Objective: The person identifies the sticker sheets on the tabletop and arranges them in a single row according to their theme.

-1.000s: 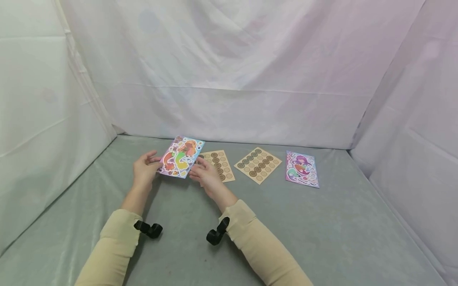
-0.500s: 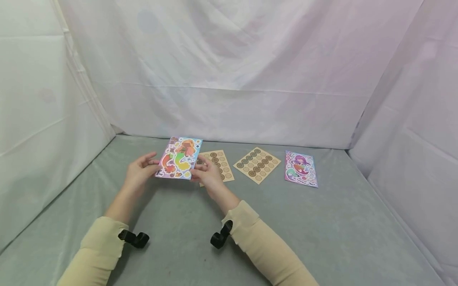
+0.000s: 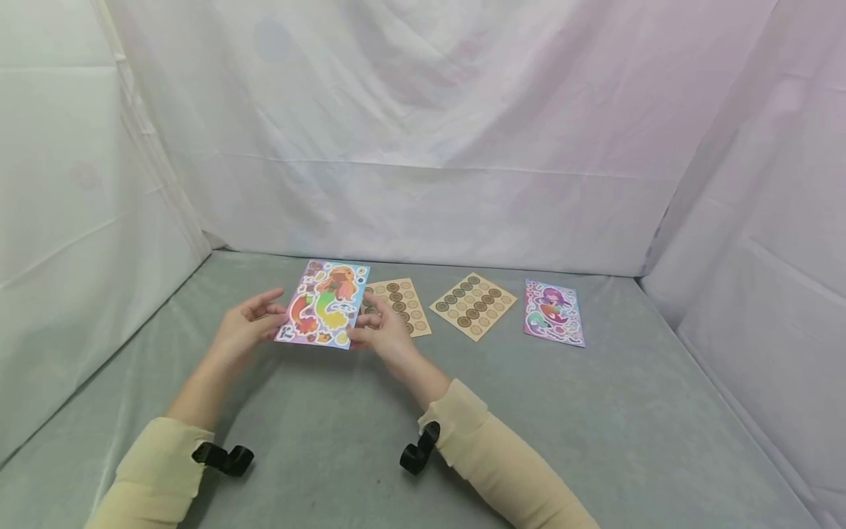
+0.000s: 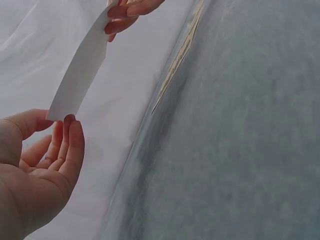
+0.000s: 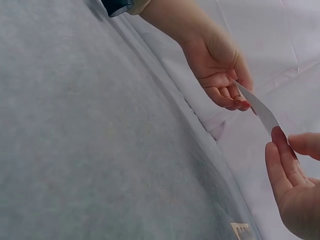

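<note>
A colourful mermaid sticker sheet (image 3: 324,303) is held up above the table between both hands. My left hand (image 3: 246,325) pinches its left edge near the lower corner, and my right hand (image 3: 388,332) pinches the right edge. From the left wrist view, the sheet's plain white back (image 4: 82,75) shows, bowed slightly, with thumb and fingers at its end. In the right wrist view the sheet (image 5: 262,112) appears nearly edge-on. Behind the right hand lies a tan sheet of round stickers (image 3: 411,308), partly hidden by that hand and the mermaid sheet.
Another tan sheet of round stickers (image 3: 474,306) lies turned at an angle in the middle. Farther right is a purple mermaid sticker sheet (image 3: 554,312). White cloth walls (image 3: 423,206) enclose the grey-covered table (image 3: 595,426) at the back and sides.
Both hands have brought the mermaid sheet slightly left and nearer, and it has turned so that its face shows more fully. The sheets on the table have stayed in place.
</note>
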A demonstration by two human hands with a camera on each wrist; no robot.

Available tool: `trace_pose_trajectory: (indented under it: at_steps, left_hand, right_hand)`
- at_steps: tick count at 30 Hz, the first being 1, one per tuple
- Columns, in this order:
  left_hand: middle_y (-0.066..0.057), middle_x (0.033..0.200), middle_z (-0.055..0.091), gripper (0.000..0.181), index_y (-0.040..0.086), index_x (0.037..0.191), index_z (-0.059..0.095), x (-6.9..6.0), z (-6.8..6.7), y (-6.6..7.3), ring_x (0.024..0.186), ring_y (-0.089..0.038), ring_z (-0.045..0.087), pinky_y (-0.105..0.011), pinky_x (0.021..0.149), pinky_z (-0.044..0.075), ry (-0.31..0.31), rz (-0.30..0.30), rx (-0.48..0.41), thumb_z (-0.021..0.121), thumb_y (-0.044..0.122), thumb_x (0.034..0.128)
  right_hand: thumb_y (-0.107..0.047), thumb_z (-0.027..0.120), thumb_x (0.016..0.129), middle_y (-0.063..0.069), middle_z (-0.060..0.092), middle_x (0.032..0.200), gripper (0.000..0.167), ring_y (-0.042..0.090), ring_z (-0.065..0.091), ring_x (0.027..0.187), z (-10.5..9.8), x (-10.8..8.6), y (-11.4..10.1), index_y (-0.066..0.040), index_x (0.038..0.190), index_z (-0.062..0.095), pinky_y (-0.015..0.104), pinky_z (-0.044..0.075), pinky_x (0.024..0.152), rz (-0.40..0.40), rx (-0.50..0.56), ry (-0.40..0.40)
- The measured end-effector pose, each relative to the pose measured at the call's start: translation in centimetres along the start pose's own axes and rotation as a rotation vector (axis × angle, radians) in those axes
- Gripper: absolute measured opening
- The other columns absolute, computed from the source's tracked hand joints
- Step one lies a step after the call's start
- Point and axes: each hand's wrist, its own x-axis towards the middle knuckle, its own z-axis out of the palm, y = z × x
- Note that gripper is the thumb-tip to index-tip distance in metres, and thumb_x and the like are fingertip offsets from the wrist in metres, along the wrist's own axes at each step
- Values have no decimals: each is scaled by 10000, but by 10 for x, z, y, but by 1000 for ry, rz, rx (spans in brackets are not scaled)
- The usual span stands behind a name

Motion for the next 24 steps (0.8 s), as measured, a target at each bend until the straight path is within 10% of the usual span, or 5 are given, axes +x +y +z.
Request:
trace_pose_trajectory:
  at_steps: [24]
  left_hand:
    - [-15, 917, 611, 702, 15, 1512, 208, -23, -10, -3, 814, -114, 620, -251, 708, 533, -253, 40, 10, 610, 103, 943]
  right_hand:
    - [174, 652, 766, 93, 627, 845, 828, 206, 652, 723, -4, -36, 8, -98, 1481, 335, 393, 567, 720, -19, 8, -137]
